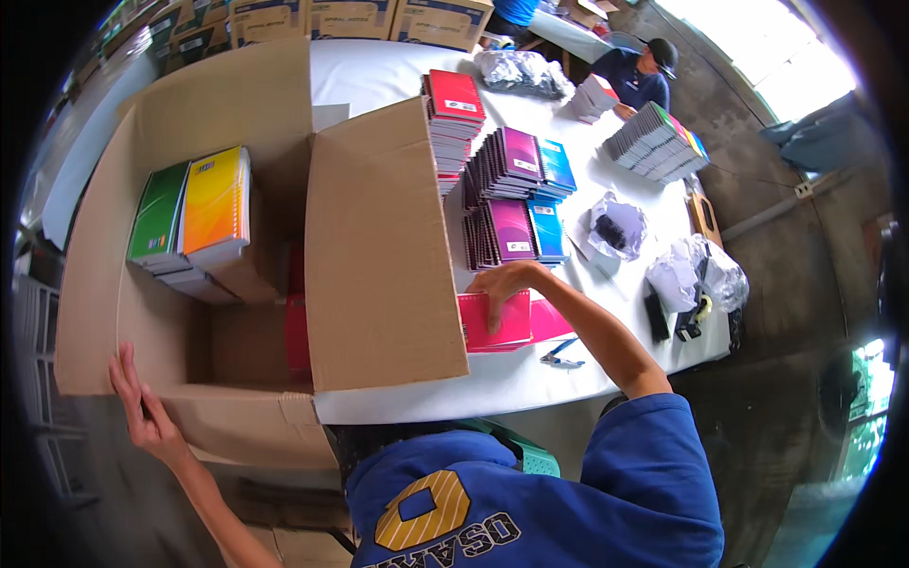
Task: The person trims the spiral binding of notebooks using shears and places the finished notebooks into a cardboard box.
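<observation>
A large cardboard box (365,275) stands with its flaps raised at my left. Inside it are stacks of green notebooks (159,216) and yellow-orange notebooks (216,208), plus red notebooks (297,336) partly hidden by the right flap. My left hand (151,426) rests against the box's near left edge, its fingers stretched out. Just right of the flap, my right hand (504,282) grips red notebooks (508,327), its thumb over the top cover. Its other fingers are partly hidden. Beyond it stand stacks of purple notebooks (519,156) and blue notebooks (557,168).
A tall stack of red notebooks (454,104) stands farther back. A small blue-handled cutter (561,358) lies near the white table's (398,405) front edge. Crumpled plastic (724,275) and a tape dispenser (693,322) are at right. Across the table sits a person (634,80) beside more notebooks (655,144).
</observation>
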Motion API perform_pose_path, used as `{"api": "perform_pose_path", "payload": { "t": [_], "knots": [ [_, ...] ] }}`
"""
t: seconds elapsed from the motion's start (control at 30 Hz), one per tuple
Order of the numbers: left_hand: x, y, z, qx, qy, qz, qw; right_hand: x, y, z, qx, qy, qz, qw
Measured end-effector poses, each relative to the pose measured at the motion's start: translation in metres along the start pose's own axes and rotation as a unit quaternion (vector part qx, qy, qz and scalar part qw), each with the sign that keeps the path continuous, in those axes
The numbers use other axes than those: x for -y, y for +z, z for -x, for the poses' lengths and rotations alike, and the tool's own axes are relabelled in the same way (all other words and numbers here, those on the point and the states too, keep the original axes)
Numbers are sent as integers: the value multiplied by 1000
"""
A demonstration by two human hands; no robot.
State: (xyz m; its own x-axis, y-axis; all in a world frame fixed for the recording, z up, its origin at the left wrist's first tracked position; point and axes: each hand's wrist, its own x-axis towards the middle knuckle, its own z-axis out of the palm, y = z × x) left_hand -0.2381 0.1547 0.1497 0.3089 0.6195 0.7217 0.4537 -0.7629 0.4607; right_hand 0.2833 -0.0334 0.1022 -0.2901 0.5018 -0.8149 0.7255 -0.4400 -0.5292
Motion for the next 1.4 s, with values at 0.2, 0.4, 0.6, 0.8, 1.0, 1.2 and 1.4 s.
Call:
{"api": "perform_pose_path", "payload": {
  "t": [0.2,0.4,0.6,0.8,1.0,1.2,1.4],
  "knots": [
    [8,3,3,-14,9,-16,1000,-5,1,5,-93,-74,184,976],
    [7,0,5,-52,-10,28,998,11,-3,66,-263,-41,201,943],
    [-7,-6,-6,-24,10,-30,999,263,-24,162,-376,-200,306,851],
    [4,-6,-4,-36,-7,58,998,372,-8,-62,16,-188,476,859],
    [7,-7,-1,-30,11,167,985,214,21,-295,39,-224,509,830],
    [17,-14,-1,36,21,171,984,228,22,-293,21,-255,661,705],
    [19,-20,-1,86,2,172,981,223,28,-279,-32,-315,646,694]
  ]
}}
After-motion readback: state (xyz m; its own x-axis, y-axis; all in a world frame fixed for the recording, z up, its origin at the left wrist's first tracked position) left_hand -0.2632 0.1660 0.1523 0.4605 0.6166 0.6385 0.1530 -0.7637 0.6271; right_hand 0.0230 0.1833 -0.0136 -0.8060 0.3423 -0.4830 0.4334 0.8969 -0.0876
